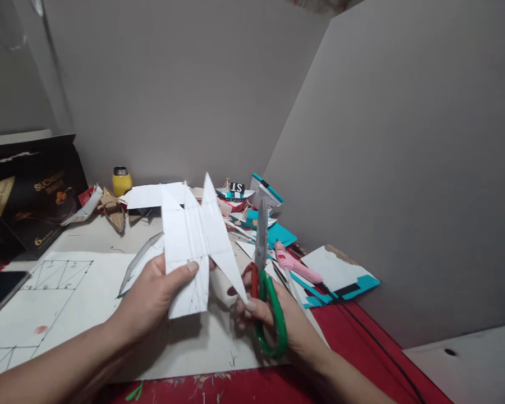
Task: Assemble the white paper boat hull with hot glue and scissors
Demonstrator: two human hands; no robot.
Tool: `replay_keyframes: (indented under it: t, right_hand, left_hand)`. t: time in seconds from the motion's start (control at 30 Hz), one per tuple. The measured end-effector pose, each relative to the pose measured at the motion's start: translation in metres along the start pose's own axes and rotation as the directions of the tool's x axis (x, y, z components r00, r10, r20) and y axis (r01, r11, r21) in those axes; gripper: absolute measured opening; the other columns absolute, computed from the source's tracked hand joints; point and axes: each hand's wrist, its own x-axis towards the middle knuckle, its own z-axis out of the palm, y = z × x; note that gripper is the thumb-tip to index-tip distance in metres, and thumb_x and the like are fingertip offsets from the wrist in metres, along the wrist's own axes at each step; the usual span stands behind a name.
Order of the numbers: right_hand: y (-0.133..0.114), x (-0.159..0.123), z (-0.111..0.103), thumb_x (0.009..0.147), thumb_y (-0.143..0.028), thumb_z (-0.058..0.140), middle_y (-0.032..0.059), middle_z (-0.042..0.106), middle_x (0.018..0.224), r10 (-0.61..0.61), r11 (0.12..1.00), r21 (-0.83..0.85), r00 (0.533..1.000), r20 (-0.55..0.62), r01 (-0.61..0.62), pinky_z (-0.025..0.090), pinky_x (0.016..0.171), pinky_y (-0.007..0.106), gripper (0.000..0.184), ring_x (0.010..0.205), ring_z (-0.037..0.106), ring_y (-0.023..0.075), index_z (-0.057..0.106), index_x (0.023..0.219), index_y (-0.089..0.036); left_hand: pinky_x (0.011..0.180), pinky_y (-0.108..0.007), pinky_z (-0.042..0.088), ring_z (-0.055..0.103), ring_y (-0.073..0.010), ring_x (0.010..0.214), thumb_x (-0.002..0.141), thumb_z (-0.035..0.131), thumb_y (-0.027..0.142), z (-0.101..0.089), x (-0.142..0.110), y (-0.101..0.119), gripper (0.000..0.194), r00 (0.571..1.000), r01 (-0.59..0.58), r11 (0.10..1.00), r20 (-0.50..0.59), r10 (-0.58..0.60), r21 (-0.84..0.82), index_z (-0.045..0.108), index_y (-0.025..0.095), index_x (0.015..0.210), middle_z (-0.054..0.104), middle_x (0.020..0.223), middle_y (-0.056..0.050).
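Note:
My left hand (154,289) grips a piece of white card (185,235) by its lower part, thumb pressed on the front. Creases run up the card, and its top is cut into pointed flaps. One slanted flap at its right side narrows to a tip at the bottom, where my right thumb and fingers pinch it. Hooked in the same right hand (273,308) is a pair of scissors (261,247) with green and red handles, blades pointing up and seemingly closed. Below the hands lies a large white sheet (151,353).
A pink glue gun (297,264) with a black cord lies at the right beside a white and teal cardboard piece (345,275). Small model boats (113,210) and scraps line the back. A yellow jar (121,182) and black box (37,191) stand left. Grey panels rise behind and right.

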Motion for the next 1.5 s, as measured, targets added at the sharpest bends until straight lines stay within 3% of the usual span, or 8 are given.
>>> replay_keyframes:
  t: [0.13, 0.3, 0.47, 0.63, 0.87, 1.0, 1.23, 1.5]
  right_hand:
    - [0.008, 0.001, 0.008, 0.082, -0.052, 0.060, 0.0014, 0.062, 0.070, 0.099, 0.967, 0.228, 0.991, 0.087, -0.117, 0.045, 0.044, 0.025, 0.036, 0.046, 0.054, 0.0116, 0.052, 0.095, -0.019]
    - [0.006, 0.008, 0.011, 0.069, -0.039, 0.076, 0.0006, 0.065, 0.072, 0.087, 0.939, 0.337, 0.996, -0.021, -0.075, 0.046, 0.048, 0.025, 0.046, 0.053, 0.058, 0.0145, 0.055, 0.106, -0.021]
    - [0.005, 0.010, 0.002, 0.066, -0.031, 0.078, -0.0073, 0.052, 0.055, 0.030, 0.938, 0.343, 0.975, -0.220, 0.048, 0.041, 0.043, 0.020, 0.036, 0.045, 0.049, 0.0093, 0.052, 0.088, -0.021]
    - [-0.004, 0.008, -0.018, 0.069, -0.028, 0.077, -0.0090, 0.049, 0.055, -0.136, 0.956, 0.178, 0.888, -0.439, 0.234, 0.040, 0.044, 0.018, 0.037, 0.047, 0.047, 0.0077, 0.046, 0.088, -0.022]
    - [-0.006, 0.010, -0.031, 0.067, -0.042, 0.077, -0.0083, 0.048, 0.063, -0.142, 0.976, -0.210, 0.889, -0.435, 0.053, 0.041, 0.040, 0.021, 0.043, 0.044, 0.048, 0.0083, 0.047, 0.090, -0.022]
    - [-0.003, 0.015, -0.031, 0.066, -0.047, 0.077, -0.0049, 0.051, 0.074, -0.189, 0.966, -0.249, 0.858, -0.477, 0.074, 0.046, 0.042, 0.021, 0.044, 0.052, 0.050, 0.0085, 0.050, 0.090, -0.021]
    - [-0.004, 0.010, -0.019, 0.075, -0.047, 0.070, 0.0075, 0.064, 0.104, -0.202, 0.963, -0.246, 0.903, -0.380, 0.112, 0.058, 0.066, 0.033, 0.037, 0.083, 0.063, 0.0197, 0.051, 0.091, -0.020]
    - [-0.003, 0.011, -0.025, 0.074, -0.042, 0.071, 0.0070, 0.063, 0.121, -0.331, 0.900, -0.413, 0.832, -0.446, 0.137, 0.048, 0.092, 0.046, 0.035, 0.103, 0.062, 0.0249, 0.057, 0.100, -0.024]
  left_hand:
    - [0.071, -0.033, 0.052, 0.067, -0.0206, 0.075, 0.084, 0.063, 0.032, 0.005, -0.003, -0.018, 0.032, 0.968, 0.093, 0.995, 0.232, -0.100, 0.040, 0.068, 0.014, 0.110, 0.073, 0.098, -0.014]
    - [0.071, -0.028, 0.050, 0.067, -0.0183, 0.079, 0.081, 0.067, 0.033, 0.007, -0.003, -0.024, 0.033, 0.977, 0.113, 0.982, 0.165, -0.138, 0.153, 0.068, 0.020, 0.111, 0.074, 0.098, -0.008]
    - [0.064, -0.029, 0.051, 0.066, -0.0194, 0.070, 0.078, 0.069, 0.036, 0.003, -0.003, -0.022, 0.037, 0.981, 0.124, 0.969, 0.118, -0.151, 0.215, 0.069, 0.019, 0.110, 0.075, 0.093, -0.010]
    - [0.061, -0.028, 0.051, 0.064, -0.0168, 0.061, 0.078, 0.068, 0.037, -0.006, -0.001, -0.012, 0.040, 0.999, 0.053, 0.963, -0.018, -0.050, 0.263, 0.067, 0.019, 0.114, 0.075, 0.088, -0.009]
    - [0.066, -0.027, 0.052, 0.068, -0.0191, 0.071, 0.077, 0.070, 0.031, -0.007, 0.007, -0.016, 0.037, 0.993, 0.068, 0.988, -0.103, -0.054, 0.139, 0.068, 0.016, 0.111, 0.075, 0.094, -0.010]
    - [0.068, -0.029, 0.052, 0.069, -0.0212, 0.075, 0.074, 0.071, 0.026, -0.007, 0.010, -0.021, 0.039, 0.989, 0.094, 0.989, -0.124, -0.080, 0.117, 0.067, 0.013, 0.111, 0.075, 0.094, -0.012]
    - [0.074, -0.036, 0.052, 0.069, -0.0244, 0.081, 0.076, 0.070, 0.026, -0.005, 0.008, -0.033, 0.039, 0.991, 0.133, 0.981, -0.039, -0.129, 0.138, 0.067, 0.012, 0.112, 0.073, 0.102, -0.015]
    - [0.080, -0.039, 0.051, 0.068, -0.0264, 0.088, 0.076, 0.071, 0.028, -0.007, 0.011, -0.040, 0.039, 0.984, 0.177, 0.969, -0.043, -0.172, 0.172, 0.067, 0.013, 0.112, 0.073, 0.104, -0.014]
